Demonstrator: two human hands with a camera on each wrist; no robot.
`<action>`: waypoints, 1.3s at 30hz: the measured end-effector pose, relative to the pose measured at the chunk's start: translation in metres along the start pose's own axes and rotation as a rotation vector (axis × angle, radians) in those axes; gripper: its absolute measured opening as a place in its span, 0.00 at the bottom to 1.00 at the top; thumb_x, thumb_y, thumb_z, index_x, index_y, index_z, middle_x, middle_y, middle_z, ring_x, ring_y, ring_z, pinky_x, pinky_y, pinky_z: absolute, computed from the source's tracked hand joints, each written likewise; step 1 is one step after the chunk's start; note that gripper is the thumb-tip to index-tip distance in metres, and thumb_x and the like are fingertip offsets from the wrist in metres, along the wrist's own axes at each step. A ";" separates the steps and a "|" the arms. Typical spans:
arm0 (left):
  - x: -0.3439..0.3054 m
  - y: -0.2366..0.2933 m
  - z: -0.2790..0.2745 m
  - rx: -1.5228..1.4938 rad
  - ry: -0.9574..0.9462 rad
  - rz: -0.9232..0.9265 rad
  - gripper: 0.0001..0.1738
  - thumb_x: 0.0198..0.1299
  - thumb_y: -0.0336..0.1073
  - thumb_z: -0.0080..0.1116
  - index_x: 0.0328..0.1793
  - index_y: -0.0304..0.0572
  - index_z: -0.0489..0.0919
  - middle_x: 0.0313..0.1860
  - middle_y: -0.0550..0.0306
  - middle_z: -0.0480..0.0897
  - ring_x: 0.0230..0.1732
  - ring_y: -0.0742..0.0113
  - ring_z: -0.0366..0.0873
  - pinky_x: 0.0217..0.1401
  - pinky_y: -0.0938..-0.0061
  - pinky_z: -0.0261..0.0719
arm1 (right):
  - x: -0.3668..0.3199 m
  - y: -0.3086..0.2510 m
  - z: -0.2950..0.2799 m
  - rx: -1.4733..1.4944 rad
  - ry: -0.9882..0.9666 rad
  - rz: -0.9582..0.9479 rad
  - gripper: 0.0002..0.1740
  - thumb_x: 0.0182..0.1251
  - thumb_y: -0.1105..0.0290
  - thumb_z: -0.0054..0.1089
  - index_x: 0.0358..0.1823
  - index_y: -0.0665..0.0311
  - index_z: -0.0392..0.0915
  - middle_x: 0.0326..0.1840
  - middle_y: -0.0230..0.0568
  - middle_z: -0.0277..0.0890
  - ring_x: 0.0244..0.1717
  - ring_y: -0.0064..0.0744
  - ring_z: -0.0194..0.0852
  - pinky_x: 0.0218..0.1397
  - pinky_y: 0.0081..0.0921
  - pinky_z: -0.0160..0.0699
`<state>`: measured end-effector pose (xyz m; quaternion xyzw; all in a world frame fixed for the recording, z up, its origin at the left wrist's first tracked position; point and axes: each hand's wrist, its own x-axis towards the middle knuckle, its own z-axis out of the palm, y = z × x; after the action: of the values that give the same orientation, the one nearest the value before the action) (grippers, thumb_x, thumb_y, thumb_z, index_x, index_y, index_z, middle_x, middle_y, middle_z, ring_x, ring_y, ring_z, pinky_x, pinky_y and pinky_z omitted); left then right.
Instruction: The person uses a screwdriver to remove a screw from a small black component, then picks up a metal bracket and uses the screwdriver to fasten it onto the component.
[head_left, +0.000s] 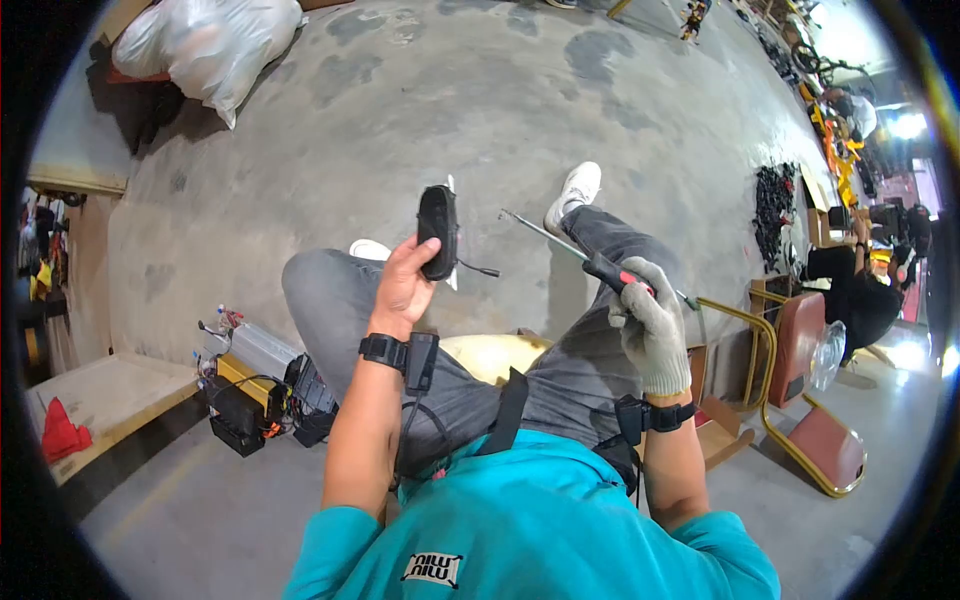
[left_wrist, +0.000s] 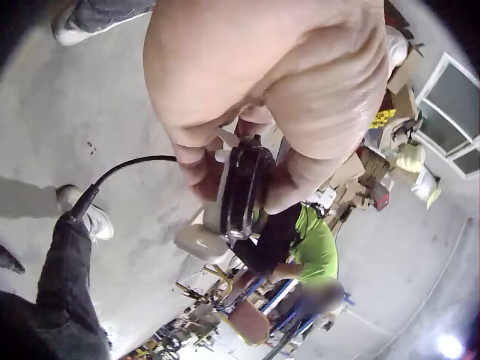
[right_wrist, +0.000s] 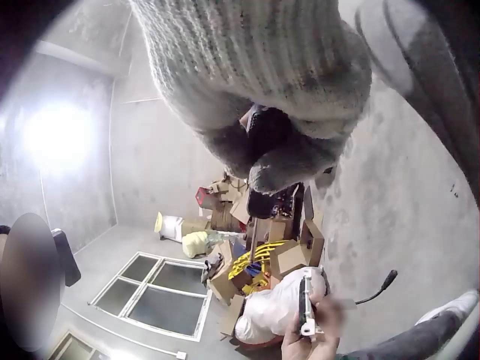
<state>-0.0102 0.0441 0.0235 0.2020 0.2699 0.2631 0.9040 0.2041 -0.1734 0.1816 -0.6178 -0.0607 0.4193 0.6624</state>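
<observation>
My bare left hand (head_left: pixel 402 285) grips a black oblong device (head_left: pixel 437 232), thumb across its dark face, held up over the space between the knees. White parts show along its edge and back, and a short black cable (head_left: pixel 483 270) with a thick end hangs from it. In the left wrist view, fingers and thumb pinch the device (left_wrist: pixel 249 184) from both sides. To the right, my gloved right hand (head_left: pixel 655 325) holds a screwdriver (head_left: pixel 607 271) by its black and red handle. Its long metal shaft points up and left toward the device, apart from it.
Beside the left knee stand metal and black units with wires (head_left: pixel 262 365). A wooden bench (head_left: pixel 130 395) is at far left, a white plastic bag (head_left: pixel 215 50) at upper left. A gold-framed chair (head_left: pixel 825 445) stands at right, near an open cardboard box (head_left: pixel 722 435). Other people are farther off.
</observation>
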 end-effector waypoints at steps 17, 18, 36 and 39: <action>-0.007 0.013 0.016 -0.183 -0.215 -0.066 0.32 0.72 0.34 0.52 0.80 0.33 0.61 0.76 0.37 0.68 0.70 0.39 0.74 0.67 0.52 0.81 | 0.004 0.003 -0.004 0.088 -0.029 0.054 0.19 0.69 0.75 0.60 0.60 0.69 0.72 0.37 0.35 0.72 0.31 0.25 0.75 0.33 0.19 0.77; -0.007 0.012 0.017 -0.138 -0.211 -0.073 0.32 0.72 0.34 0.52 0.79 0.32 0.61 0.75 0.37 0.70 0.69 0.39 0.75 0.67 0.51 0.81 | 0.004 0.002 -0.003 0.060 -0.028 0.061 0.19 0.68 0.76 0.60 0.60 0.69 0.73 0.37 0.36 0.72 0.31 0.25 0.75 0.33 0.19 0.78; 0.007 -0.032 0.005 0.855 0.000 -0.039 0.14 0.71 0.32 0.58 0.60 0.34 0.78 0.48 0.55 0.87 0.45 0.74 0.81 0.52 0.75 0.79 | 0.009 0.013 0.023 -0.609 -0.009 -0.081 0.17 0.66 0.74 0.64 0.55 0.68 0.76 0.34 0.29 0.74 0.33 0.15 0.72 0.37 0.17 0.74; 0.007 -0.034 0.003 0.998 0.032 -0.010 0.13 0.71 0.32 0.58 0.57 0.35 0.79 0.45 0.59 0.87 0.44 0.75 0.80 0.50 0.76 0.78 | 0.011 0.016 0.026 -0.608 -0.014 -0.098 0.18 0.66 0.75 0.65 0.56 0.68 0.76 0.35 0.30 0.75 0.33 0.16 0.72 0.37 0.18 0.75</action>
<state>0.0094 0.0209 0.0059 0.6045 0.3777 0.1007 0.6941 0.1877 -0.1478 0.1686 -0.7812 -0.2178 0.3535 0.4661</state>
